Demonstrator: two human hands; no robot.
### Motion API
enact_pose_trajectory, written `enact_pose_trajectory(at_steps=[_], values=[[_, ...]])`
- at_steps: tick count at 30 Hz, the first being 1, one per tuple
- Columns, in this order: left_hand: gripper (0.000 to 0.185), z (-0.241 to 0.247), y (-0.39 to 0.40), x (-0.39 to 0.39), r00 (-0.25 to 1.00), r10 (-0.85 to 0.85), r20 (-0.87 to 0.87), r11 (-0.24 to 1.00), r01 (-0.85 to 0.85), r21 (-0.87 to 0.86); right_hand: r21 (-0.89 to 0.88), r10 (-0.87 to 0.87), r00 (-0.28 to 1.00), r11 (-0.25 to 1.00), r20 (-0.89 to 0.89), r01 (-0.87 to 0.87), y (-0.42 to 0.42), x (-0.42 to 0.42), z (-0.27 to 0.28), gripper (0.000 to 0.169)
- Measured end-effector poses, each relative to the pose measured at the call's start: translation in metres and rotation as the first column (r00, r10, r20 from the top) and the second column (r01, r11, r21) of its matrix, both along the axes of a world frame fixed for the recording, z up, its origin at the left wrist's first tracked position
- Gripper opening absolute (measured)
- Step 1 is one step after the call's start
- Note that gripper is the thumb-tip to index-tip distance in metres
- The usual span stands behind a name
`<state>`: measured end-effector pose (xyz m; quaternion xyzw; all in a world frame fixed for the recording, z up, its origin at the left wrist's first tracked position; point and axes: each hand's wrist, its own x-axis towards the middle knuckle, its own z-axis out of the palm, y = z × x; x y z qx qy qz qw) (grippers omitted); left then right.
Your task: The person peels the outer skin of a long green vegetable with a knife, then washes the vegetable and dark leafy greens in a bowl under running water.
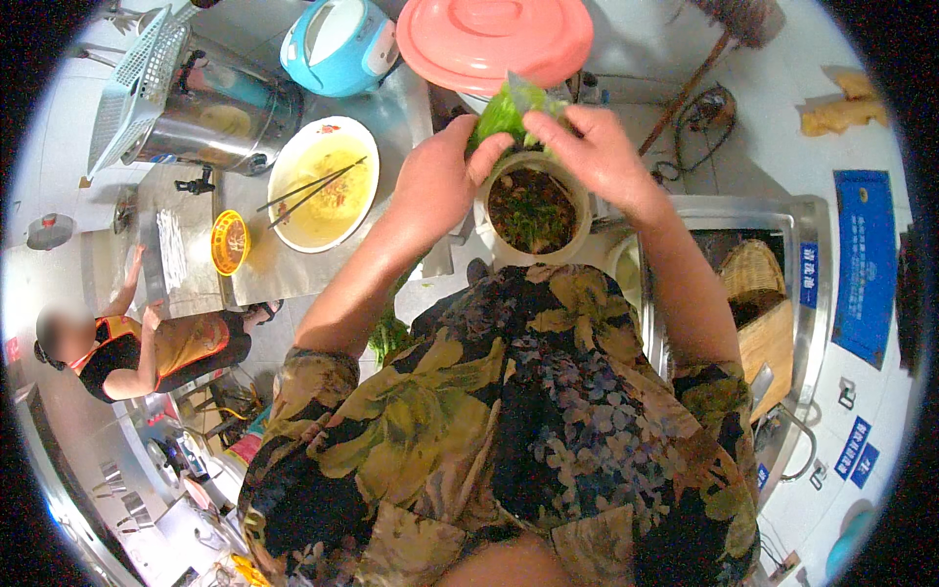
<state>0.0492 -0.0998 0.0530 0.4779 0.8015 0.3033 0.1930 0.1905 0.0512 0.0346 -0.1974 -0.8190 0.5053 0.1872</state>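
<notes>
Green leafy vegetable point(502, 117) is held between my two hands, just above a bucket point(583, 229) of dark, leafy scraps. My left hand point(444, 169) grips its left side, thumb on the leaves. My right hand point(594, 150) pinches its right side near a pale, see-through piece that may be plastic or a thin blade; I cannot tell which. The pink plastic lid point(495, 37) lies beyond the hands. More leafy greens point(389, 334) show low beside my left forearm, partly hidden by it.
A steel table point(257, 282) at left bears an enamel basin point(323, 227) with yellow liquid and chopsticks point(315, 192), an orange bowl point(230, 242) and a blue rice cooker point(337, 51). A steel sink point(803, 293) at right holds a basket and wooden board. A person point(147, 352) stands at left.
</notes>
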Motion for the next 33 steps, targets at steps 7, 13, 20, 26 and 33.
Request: enact_pose_trajectory(at_steps=[7, 13, 20, 26, 33], values=[[0.044, -0.004, 0.007, -0.033, 0.772, -0.033, 0.634, 0.997, -0.019, 0.076, -0.204, 0.021, 0.991, 0.979, 0.132, 0.007, 0.008, 0.009, 0.006, 0.041], [0.056, 0.003, 0.017, -0.088, 0.443, -0.273, 0.854, 0.930, -0.105, 0.351, -0.016, 0.067, 0.996, 0.998, 0.066, -0.066, 0.008, 0.019, -0.044, 0.049], [0.065, 0.059, 0.037, -0.130, 0.173, -0.615, 0.770, 0.661, -0.419, 0.622, 0.303, -0.242, 0.778, 0.951, 0.580, 0.070, 0.025, 0.018, -0.110, 0.059], [0.060, 0.063, 0.046, -0.133, -0.035, -0.837, 0.545, 0.491, -0.487, 0.722, 0.233, -0.207, 0.831, 0.968, 0.517, 0.096, 0.052, 0.040, -0.146, 0.055], [0.066, 0.051, 0.066, -0.108, -0.141, -0.783, 0.606, 0.572, -0.545, 0.613, -0.357, -0.051, 0.955, 0.920, 0.292, 0.158, 0.048, 0.039, -0.061, 0.052]])
